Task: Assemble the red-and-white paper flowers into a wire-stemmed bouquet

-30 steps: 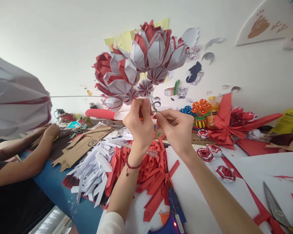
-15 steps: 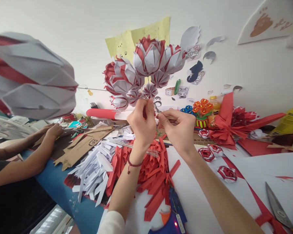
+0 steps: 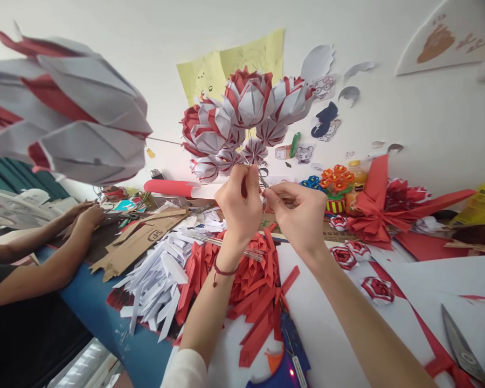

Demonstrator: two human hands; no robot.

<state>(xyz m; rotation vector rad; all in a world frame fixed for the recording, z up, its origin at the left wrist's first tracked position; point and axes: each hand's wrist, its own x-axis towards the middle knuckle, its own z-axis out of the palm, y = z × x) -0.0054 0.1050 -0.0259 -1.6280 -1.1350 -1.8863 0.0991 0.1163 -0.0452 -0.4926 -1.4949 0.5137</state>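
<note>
A bunch of folded red-and-white paper flowers (image 3: 249,99) stands up on thin wire stems (image 3: 251,141) above my hands. My left hand (image 3: 240,202) is closed around the stems just below the blooms. Beside it, lower and to the right, my right hand (image 3: 297,210) pinches the gathered wire ends between thumb and fingers. One large paper flower (image 3: 92,116) leans out to the left, close to the camera, its wire running back to the bunch. Just where the wires pass inside my fingers is hidden.
Below lie folded white paper strips (image 3: 161,275), red paper strips (image 3: 258,291) and loose wires (image 3: 242,248). A blue glue gun (image 3: 291,345) with a lit red light is in front, scissors (image 3: 463,345) at right. A co-worker's hands (image 3: 84,215) work at left.
The large flower at left has swung a little to the right and turned. The bunch has shifted slightly right and down, while both hands keep their grip.
</note>
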